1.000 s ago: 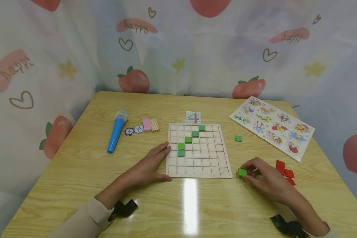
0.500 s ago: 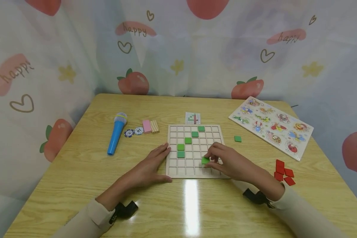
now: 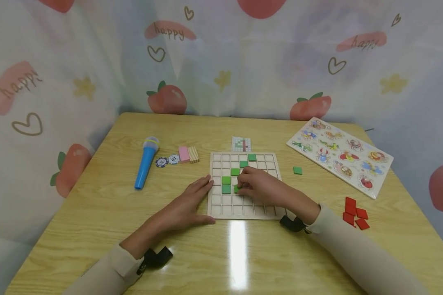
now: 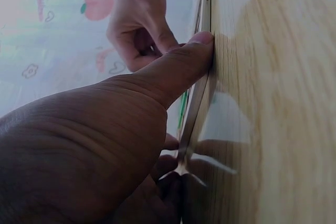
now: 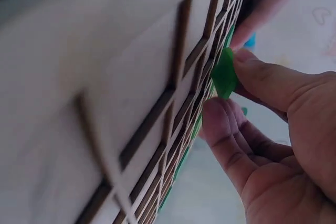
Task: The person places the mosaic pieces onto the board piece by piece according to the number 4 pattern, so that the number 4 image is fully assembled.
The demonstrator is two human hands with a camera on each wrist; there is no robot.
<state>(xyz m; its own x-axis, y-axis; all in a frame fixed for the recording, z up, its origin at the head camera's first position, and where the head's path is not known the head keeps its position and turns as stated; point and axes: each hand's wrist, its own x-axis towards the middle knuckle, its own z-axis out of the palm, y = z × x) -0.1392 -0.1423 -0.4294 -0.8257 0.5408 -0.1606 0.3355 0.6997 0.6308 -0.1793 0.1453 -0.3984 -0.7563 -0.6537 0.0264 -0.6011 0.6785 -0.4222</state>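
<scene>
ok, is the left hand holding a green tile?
No. In the head view the left hand lies flat against the grid board's left edge, while the right hand pinches the green tile.

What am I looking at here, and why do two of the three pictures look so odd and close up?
There is no machine here: a person works with bare hands and wears three cameras. The wide picture comes from the head, looking down at a wooden table. The two close ones come from the wrists, so they see fingers and board edge from very near.

On the table lies a gridded board with green tiles in some cells. The left hand rests flat against the board's left edge. The right hand pinches a green tile over the grid.

Around it lie a spare green tile, red tiles, an animal puzzle, a small pattern card and a blue toy microphone.
</scene>
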